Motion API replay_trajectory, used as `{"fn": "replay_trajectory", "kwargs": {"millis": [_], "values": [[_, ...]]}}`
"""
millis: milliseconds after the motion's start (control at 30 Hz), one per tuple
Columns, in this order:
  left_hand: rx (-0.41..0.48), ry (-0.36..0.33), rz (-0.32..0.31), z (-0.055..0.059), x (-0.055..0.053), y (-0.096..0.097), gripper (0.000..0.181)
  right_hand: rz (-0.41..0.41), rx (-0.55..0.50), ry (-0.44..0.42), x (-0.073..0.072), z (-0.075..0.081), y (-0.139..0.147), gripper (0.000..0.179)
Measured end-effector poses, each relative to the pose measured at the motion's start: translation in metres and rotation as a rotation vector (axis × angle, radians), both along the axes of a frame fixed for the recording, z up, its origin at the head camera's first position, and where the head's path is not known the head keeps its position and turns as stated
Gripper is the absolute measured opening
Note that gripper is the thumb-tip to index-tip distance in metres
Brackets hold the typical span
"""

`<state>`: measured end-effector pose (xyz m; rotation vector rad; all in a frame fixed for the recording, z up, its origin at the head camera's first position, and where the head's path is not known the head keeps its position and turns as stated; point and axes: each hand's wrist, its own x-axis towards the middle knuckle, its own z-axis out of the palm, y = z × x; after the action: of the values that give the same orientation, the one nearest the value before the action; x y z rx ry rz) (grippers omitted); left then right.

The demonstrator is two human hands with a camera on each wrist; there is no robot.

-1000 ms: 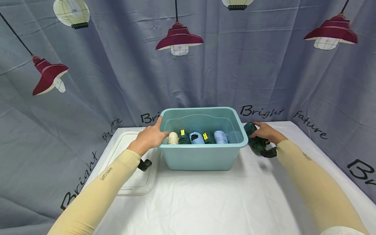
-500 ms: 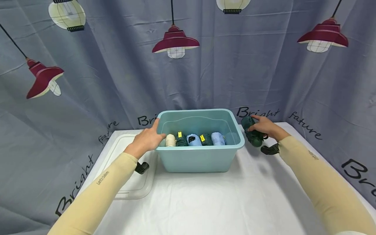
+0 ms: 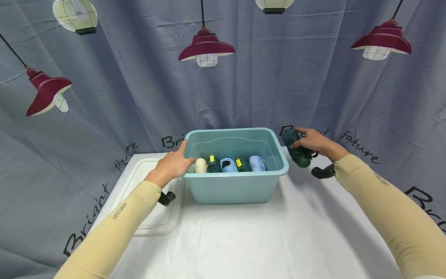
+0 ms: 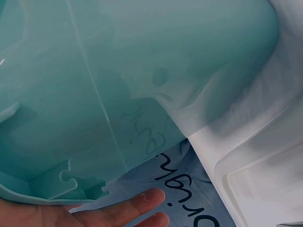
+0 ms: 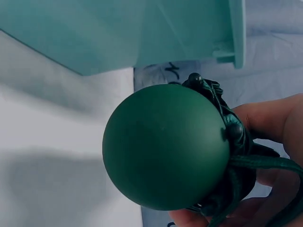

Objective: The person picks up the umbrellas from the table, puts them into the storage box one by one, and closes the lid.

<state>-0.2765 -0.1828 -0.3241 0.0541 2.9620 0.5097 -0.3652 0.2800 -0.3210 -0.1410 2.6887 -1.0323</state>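
My right hand [image 3: 315, 142] grips a folded dark green umbrella [image 3: 296, 149] beside the right end of a pale teal storage bin [image 3: 233, 190]. In the right wrist view the umbrella's round handle end [image 5: 163, 146] faces the camera, with its wrist strap [image 5: 270, 163] hanging in a loop. Its shadow falls on the white table, apart from it. My left hand [image 3: 172, 164] rests at the bin's left rim, its fingers [image 4: 137, 203] straight along the outside and the thumb over the rim. Inside the bin several rolled umbrellas [image 3: 229, 165] stand in a row: cream, dark green and light blue.
A clear plastic lid [image 3: 162, 221] lies flat on the white table [image 3: 240, 240], left of the bin and partly under my left forearm. Behind the table hangs a grey curtain [image 3: 153, 89] printed with lamps and lettering.
My right hand has raised the green umbrella up off the table, to about the height of the bin's rim. The left hand keeps its place on the rim, and the view has shifted slightly.
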Motion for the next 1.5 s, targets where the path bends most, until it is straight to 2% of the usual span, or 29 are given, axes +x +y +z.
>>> {"fn": "replay_trajectory", "kwargs": {"millis": [200, 933, 1167, 1500], "values": [[-0.002, 0.011, -0.003, 0.001, -0.001, 0.001, 0.086, 0.014, 0.034, 0.03, 0.004, 0.013, -0.004, 0.09], [0.004, 0.011, -0.001, -0.001, -0.001, -0.001, 0.085, 0.079, 0.048, 0.024, 0.025, 0.062, -0.025, 0.088], [0.003, 0.011, -0.003, 0.001, -0.001, -0.001, 0.086, 0.122, 0.091, 0.038, 0.031, 0.08, -0.038, 0.087], [0.009, 0.008, -0.012, 0.0, -0.001, -0.001, 0.086, 0.187, 0.102, 0.017, 0.034, 0.091, -0.062, 0.085]]}}
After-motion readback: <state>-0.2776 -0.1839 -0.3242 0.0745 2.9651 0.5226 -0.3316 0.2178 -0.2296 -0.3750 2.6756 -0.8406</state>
